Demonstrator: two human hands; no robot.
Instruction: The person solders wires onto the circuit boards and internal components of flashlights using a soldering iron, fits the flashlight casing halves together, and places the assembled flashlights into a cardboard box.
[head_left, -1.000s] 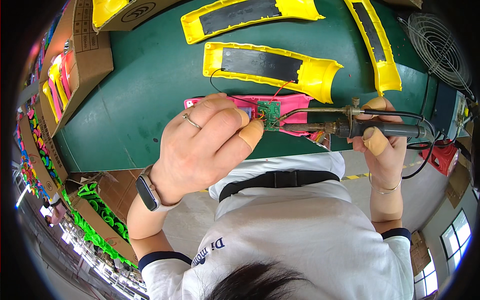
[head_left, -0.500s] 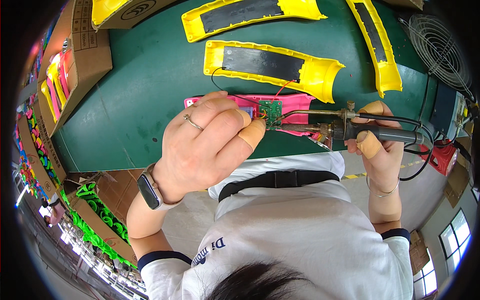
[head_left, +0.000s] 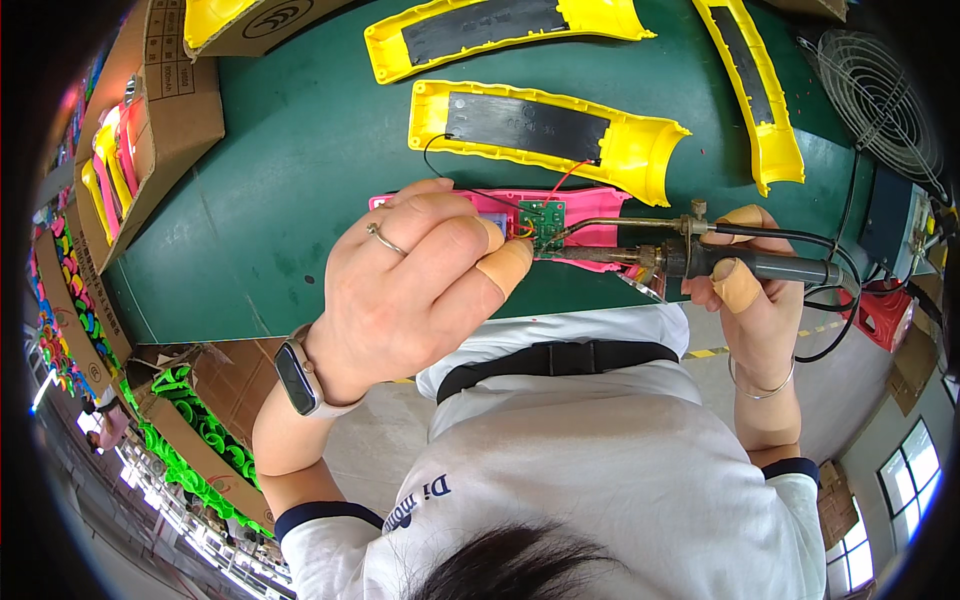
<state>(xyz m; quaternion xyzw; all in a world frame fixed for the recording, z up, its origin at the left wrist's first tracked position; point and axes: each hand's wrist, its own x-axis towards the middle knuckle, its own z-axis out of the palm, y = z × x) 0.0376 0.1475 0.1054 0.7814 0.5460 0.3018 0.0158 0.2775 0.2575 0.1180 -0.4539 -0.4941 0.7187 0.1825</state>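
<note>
A pink plastic housing half (head_left: 597, 204) lies near the table's front edge with a small green circuit board (head_left: 552, 212) in it. Thin red and yellow wires run onto the board beside a purple part. My left hand (head_left: 405, 275), fingertips taped, is closed in a pinch at these wires; the exact spot it grips is partly hidden. In my right hand (head_left: 752, 290) is a soldering iron (head_left: 760, 265) with a thin metal feed tube above it. Its tip and the tube's end meet at the board, close to my left fingertips.
A yellow housing half (head_left: 645, 150) with a black panel lies just beyond, joined to the board by a black and a red wire. Two more yellow halves (head_left: 500, 38) (head_left: 755, 110) lie farther back. A wire-guard fan (head_left: 875, 95) stands far right, cardboard boxes (head_left: 175, 130) at left.
My right hand and the soldering iron have shifted very slightly to the left. My left hand stays pinched in almost the same place.
</note>
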